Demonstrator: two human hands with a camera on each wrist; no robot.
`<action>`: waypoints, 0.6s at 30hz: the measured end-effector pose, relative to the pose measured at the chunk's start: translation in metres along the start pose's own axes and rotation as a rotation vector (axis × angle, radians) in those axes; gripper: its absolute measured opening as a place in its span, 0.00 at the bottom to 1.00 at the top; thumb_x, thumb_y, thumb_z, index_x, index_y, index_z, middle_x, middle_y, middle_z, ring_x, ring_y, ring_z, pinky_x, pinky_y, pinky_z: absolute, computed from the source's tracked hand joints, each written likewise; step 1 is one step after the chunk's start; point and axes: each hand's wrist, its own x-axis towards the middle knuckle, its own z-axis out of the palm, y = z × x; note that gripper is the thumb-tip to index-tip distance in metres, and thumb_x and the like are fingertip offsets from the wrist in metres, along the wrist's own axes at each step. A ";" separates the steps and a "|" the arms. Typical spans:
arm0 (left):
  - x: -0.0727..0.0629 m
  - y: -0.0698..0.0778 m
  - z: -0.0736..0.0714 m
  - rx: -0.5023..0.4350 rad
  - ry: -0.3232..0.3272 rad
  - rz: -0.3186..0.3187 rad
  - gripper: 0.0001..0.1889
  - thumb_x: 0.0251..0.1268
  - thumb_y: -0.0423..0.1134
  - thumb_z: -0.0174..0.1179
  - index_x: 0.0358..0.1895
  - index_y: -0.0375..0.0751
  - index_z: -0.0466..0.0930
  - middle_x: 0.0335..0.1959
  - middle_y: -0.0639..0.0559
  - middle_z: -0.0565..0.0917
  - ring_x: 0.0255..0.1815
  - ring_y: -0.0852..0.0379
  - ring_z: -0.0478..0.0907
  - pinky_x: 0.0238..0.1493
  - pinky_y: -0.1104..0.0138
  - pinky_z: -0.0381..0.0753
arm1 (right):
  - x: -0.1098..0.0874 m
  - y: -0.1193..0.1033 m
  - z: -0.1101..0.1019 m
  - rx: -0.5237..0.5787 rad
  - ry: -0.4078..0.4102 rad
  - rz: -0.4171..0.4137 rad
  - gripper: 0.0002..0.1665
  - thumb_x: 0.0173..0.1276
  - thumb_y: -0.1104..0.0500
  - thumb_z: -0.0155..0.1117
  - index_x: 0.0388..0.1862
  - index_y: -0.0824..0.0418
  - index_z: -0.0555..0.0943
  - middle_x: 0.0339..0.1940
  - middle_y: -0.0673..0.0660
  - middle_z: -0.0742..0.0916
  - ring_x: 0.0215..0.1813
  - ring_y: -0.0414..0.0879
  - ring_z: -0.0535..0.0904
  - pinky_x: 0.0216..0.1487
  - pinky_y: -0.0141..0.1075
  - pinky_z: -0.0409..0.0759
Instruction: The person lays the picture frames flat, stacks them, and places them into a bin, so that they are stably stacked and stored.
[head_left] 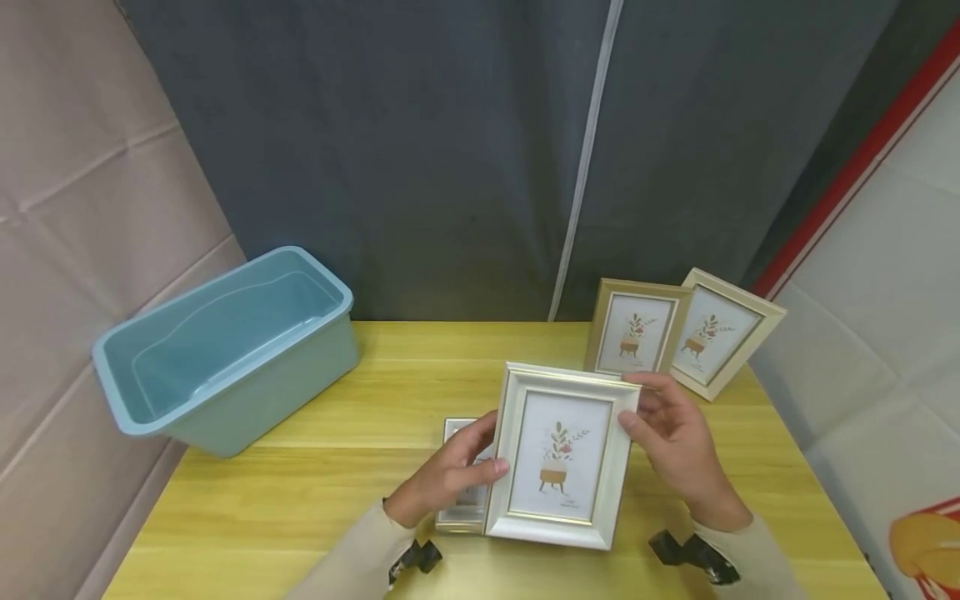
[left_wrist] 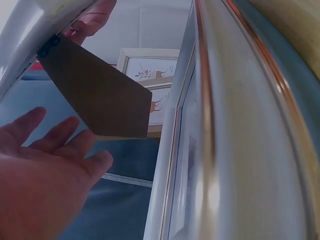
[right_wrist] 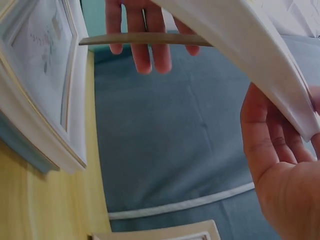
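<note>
A white picture frame (head_left: 562,458) with gold trim and a potted-plant print is held up tilted above the table. My right hand (head_left: 675,442) grips its upper right corner, thumb on the front and fingers behind. My left hand (head_left: 457,471) is at its left edge, thumb against the front side. In the right wrist view, the left fingers (right_wrist: 142,60) extend straight behind the frame beside its brown back stand (right_wrist: 145,38). That stand (left_wrist: 110,95) juts out from the back in the left wrist view. Under my left hand lies another silver-white frame (head_left: 461,527), partly hidden.
A tan picture frame (head_left: 637,329) and a cream one (head_left: 731,333) stand at the back right, the tan one overlapping the cream. A blue-green plastic tub (head_left: 262,408) sits at the left of the wooden table (head_left: 420,358). A dark curtain (head_left: 390,167) hangs behind.
</note>
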 end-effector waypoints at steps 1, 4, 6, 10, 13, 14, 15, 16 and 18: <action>0.000 -0.001 0.000 -0.023 -0.013 0.001 0.34 0.80 0.44 0.53 0.84 0.40 0.56 0.75 0.30 0.72 0.70 0.54 0.78 0.63 0.50 0.87 | 0.001 0.002 0.002 0.013 -0.001 0.000 0.27 0.72 0.84 0.51 0.69 0.77 0.67 0.58 0.48 0.91 0.52 0.43 0.91 0.41 0.39 0.92; -0.002 -0.004 -0.002 -0.070 -0.031 0.012 0.34 0.81 0.42 0.51 0.83 0.35 0.56 0.72 0.23 0.72 0.61 0.57 0.85 0.53 0.49 0.91 | 0.003 0.006 0.007 0.040 -0.002 0.007 0.27 0.72 0.83 0.52 0.69 0.77 0.66 0.58 0.47 0.91 0.52 0.43 0.91 0.42 0.40 0.92; -0.004 -0.006 -0.002 -0.082 -0.028 0.023 0.32 0.82 0.40 0.50 0.82 0.32 0.57 0.69 0.20 0.73 0.58 0.57 0.87 0.52 0.48 0.91 | 0.004 0.010 0.008 0.064 -0.003 0.007 0.27 0.73 0.83 0.51 0.69 0.77 0.66 0.59 0.49 0.90 0.53 0.43 0.91 0.42 0.40 0.92; -0.006 -0.008 -0.002 -0.066 0.020 0.009 0.30 0.82 0.39 0.50 0.80 0.30 0.60 0.66 0.20 0.75 0.56 0.58 0.87 0.53 0.52 0.91 | 0.006 0.017 0.008 0.145 0.007 0.030 0.27 0.75 0.81 0.50 0.71 0.73 0.67 0.61 0.52 0.89 0.55 0.45 0.90 0.44 0.43 0.92; -0.008 -0.007 -0.001 -0.035 0.072 -0.020 0.28 0.82 0.38 0.52 0.79 0.30 0.63 0.65 0.23 0.77 0.55 0.58 0.86 0.54 0.56 0.91 | 0.007 0.023 0.008 0.190 0.034 0.047 0.26 0.76 0.81 0.49 0.71 0.72 0.67 0.61 0.54 0.89 0.55 0.46 0.91 0.43 0.44 0.92; -0.008 -0.007 -0.001 -0.021 0.087 -0.026 0.28 0.82 0.37 0.52 0.78 0.30 0.63 0.65 0.23 0.77 0.54 0.58 0.86 0.54 0.56 0.91 | 0.007 0.024 0.008 0.199 0.046 0.052 0.26 0.76 0.81 0.49 0.71 0.72 0.67 0.61 0.55 0.89 0.54 0.47 0.91 0.43 0.44 0.92; -0.008 -0.007 0.000 -0.011 0.104 -0.035 0.27 0.82 0.37 0.52 0.78 0.30 0.64 0.65 0.24 0.77 0.54 0.58 0.86 0.54 0.57 0.91 | 0.006 0.026 0.009 0.205 0.059 0.059 0.26 0.77 0.80 0.49 0.71 0.72 0.67 0.61 0.55 0.89 0.54 0.47 0.91 0.42 0.44 0.92; -0.008 -0.008 0.000 0.001 0.122 -0.046 0.27 0.82 0.37 0.53 0.78 0.31 0.65 0.65 0.26 0.78 0.53 0.58 0.86 0.53 0.57 0.91 | 0.006 0.028 0.009 0.205 0.074 0.069 0.25 0.77 0.80 0.50 0.71 0.72 0.68 0.61 0.54 0.89 0.54 0.47 0.91 0.42 0.44 0.92; -0.008 -0.009 0.000 0.025 0.160 -0.066 0.26 0.82 0.36 0.53 0.77 0.32 0.66 0.65 0.28 0.79 0.53 0.58 0.86 0.53 0.57 0.91 | 0.006 0.032 0.008 0.205 0.092 0.087 0.25 0.78 0.79 0.50 0.71 0.72 0.67 0.60 0.53 0.89 0.54 0.46 0.91 0.42 0.43 0.92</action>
